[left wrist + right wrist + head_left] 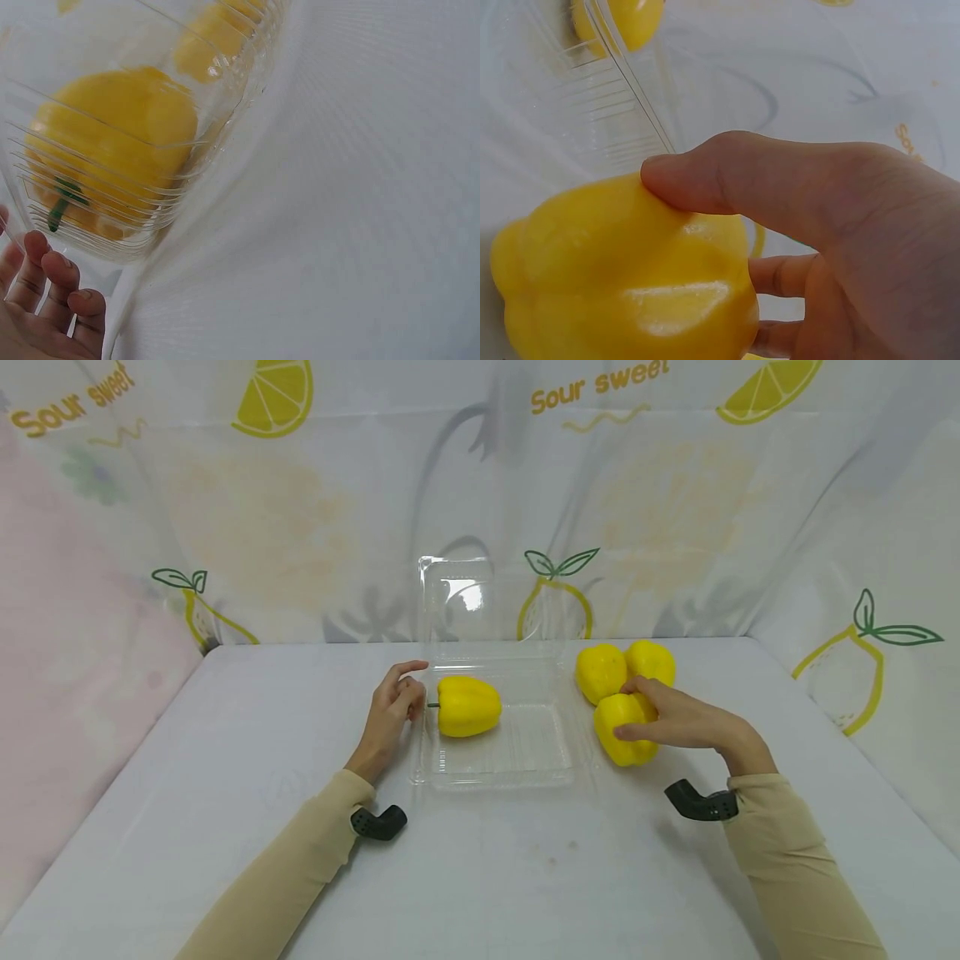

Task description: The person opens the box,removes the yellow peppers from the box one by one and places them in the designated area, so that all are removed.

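A clear plastic clamshell box (525, 752) lies with its lid (480, 610) raised at the back. Inside its left part a yellow bell pepper (468, 706) rests on its side, green stem pointing left. My left hand (392, 706) is at the box's left edge, loosely bent fingertips (64, 270) right at the outer wall. With my right hand (686, 718) I hold another yellow bell pepper (630, 277) to the right of the box, thumb on one side and fingers on the other. Two more yellow bell peppers (600, 672) sit just behind it.
A white cloth covers the table (480, 877). Behind it hangs a printed curtain (360, 527) with lemon drawings, close to the raised lid. Dark devices (378, 822) are strapped at both wrists over beige sleeves (277, 877).
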Demonstrator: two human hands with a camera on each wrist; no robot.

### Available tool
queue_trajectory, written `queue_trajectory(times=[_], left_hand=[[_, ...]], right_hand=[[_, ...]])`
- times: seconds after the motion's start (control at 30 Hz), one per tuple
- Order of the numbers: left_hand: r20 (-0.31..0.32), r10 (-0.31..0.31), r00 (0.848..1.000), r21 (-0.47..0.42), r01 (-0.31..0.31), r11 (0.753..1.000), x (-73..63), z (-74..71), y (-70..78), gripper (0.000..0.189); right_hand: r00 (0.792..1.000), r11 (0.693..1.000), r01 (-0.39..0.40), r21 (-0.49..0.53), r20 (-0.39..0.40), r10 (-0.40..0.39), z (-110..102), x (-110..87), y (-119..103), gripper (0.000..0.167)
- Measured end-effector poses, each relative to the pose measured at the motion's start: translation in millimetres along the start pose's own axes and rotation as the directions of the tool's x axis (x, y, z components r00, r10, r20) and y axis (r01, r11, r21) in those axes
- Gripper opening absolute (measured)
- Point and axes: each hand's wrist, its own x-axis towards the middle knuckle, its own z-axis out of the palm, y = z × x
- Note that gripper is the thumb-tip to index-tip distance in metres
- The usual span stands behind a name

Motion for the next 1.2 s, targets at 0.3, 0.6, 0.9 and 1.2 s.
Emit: queue_trajectory(times=[0.3,0.6,0.9,1.2], left_hand=[[-0.004,0.002,1.0,0.006,-0.002,1.0,1.1,0.3,-1.3,0.036],[-0.002,-0.008,1.0,0.019,0.008,1.0,0.5,0.6,0.0,0.036],[-0.004,-0.01,1.0,0.022,0.01,1.0,0.5,1.0,1.0,0.036],[-0.005,-0.011,1.0,-0.006,0.011,1.0,0.5,1.4,0.1,0.035]], right_hand=[[1.0,1.0,-0.002,0.007,0.012,0.002,2.0,2.4,3.2,0.064],[1.0,1.0,-0.023,0.015,0.014,0.023,2.3,3.8,2.1,0.063],[0.999,0.999,-0.033,0.035,0.005,0.033,2.7,5.3,2.0,0.066],[0.999,0.999,-0.034,0.039,-0.016,0.035,4.4,6.6,5.0,0.068]])
